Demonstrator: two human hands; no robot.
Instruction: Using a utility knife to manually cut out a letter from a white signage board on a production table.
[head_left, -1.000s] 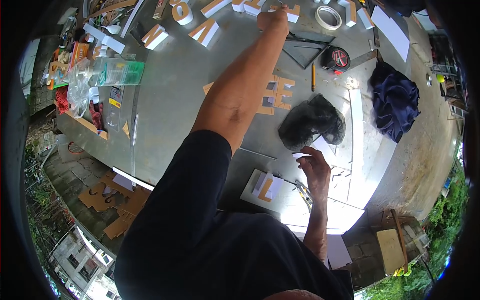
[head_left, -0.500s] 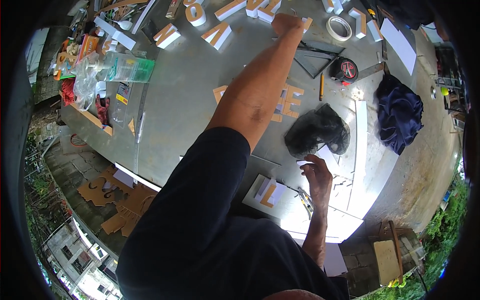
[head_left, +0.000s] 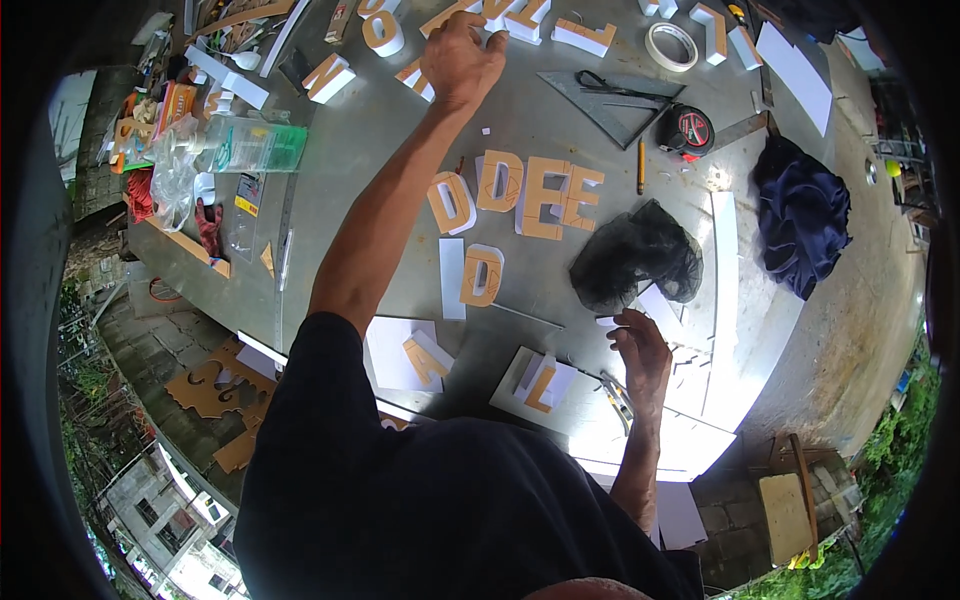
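My left hand reaches among white-sided cardboard letters at the table's far side, fingers curled over them; anything inside its grasp is hidden. Lower right, my right hand pinches a small white piece, just below a bundle of black mesh. A utility knife lies beside that wrist. Several flat cardboard letters rest in the middle, with a pale strip below them. Nearer me, two more letters lie on white boards.
The metal table also bears a set square, a tape measure, a pencil, a tape roll, dark blue cloth and a plastic container with clutter at left. Cardboard offcuts are below the left edge.
My left hand has moved leftward from beside the set square, and its forearm now uncovers the middle letters. My right hand stays about in place with the white piece.
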